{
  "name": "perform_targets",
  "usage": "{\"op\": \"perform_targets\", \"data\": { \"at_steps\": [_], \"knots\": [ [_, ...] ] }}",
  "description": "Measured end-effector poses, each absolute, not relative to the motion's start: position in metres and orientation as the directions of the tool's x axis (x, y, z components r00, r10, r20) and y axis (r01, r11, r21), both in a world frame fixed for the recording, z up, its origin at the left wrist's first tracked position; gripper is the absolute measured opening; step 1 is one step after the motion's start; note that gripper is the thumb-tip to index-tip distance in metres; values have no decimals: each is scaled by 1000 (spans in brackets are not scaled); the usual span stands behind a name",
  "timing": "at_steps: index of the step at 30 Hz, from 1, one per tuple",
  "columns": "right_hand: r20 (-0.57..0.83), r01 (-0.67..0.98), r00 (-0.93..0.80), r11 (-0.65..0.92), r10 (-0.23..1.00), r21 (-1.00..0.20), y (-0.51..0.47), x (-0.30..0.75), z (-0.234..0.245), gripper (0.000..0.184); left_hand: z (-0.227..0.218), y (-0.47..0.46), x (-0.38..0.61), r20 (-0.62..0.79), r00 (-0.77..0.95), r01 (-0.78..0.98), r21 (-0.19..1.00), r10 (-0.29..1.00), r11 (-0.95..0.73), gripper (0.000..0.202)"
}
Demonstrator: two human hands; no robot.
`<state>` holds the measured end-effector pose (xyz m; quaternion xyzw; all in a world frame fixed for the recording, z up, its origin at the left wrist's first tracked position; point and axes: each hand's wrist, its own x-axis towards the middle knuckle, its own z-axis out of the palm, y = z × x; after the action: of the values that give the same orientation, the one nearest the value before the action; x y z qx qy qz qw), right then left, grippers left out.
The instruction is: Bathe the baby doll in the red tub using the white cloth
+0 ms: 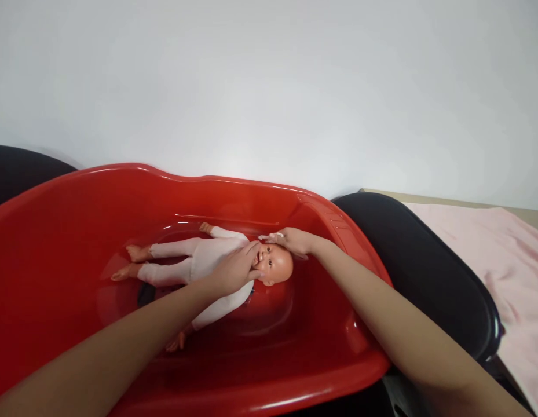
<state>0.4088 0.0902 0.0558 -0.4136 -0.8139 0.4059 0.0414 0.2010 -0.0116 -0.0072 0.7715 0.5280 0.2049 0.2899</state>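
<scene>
A bald baby doll (216,255) in white clothes lies on its back in a red baby bathtub (359,341), its head to the right and its feet to the left. My left hand (236,271) lies across its upper chest and neck, thumb and fingers curved about the chin. Beside the far side of the doll's head is my right hand (292,240), fingers stretched toward the left along the head. Part of the right hand is hidden behind the head. Shallow water seems to surround the doll.
Dark chairs, one at the right (407,260) and one at the left (21,168), flank the tub. Pink cloth (468,243) lies over a surface at the far right. A dark patch (146,293) shows beneath the doll's legs. Behind stands a white wall (251,87).
</scene>
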Motion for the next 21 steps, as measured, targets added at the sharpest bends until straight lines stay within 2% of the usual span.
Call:
{"op": "perform_targets", "data": {
  "at_steps": [3, 5, 7, 11, 16, 21],
  "knots": [
    [-217, 508, -789, 411, 575, -757, 87, 397, 58, 67, -11, -10, 200, 32, 365, 694, 657, 930, -295, 58],
    [-215, 471, -819, 409, 533, -781, 88, 395, 57, 68, -11, -11, 200, 47, 369, 698, 646, 928, -310, 57],
    [-260, 515, -789, 369, 556, -774, 92, 400, 56, 67, -8, -13, 200, 39, 374, 708, 633, 927, -312, 58],
    [-388, 682, -655, 285, 649, -674, 95, 412, 56, 68, -3, -15, 202, 20, 390, 722, 613, 920, -320, 56],
    [-266, 534, -779, 379, 568, -756, 90, 400, 60, 69, -5, -13, 201, 28, 374, 722, 618, 927, -309, 57],
    [-351, 631, -722, 359, 597, -687, 98, 407, 58, 74, -1, -15, 201, 10, 370, 736, 607, 929, -300, 52]
  ]
}}
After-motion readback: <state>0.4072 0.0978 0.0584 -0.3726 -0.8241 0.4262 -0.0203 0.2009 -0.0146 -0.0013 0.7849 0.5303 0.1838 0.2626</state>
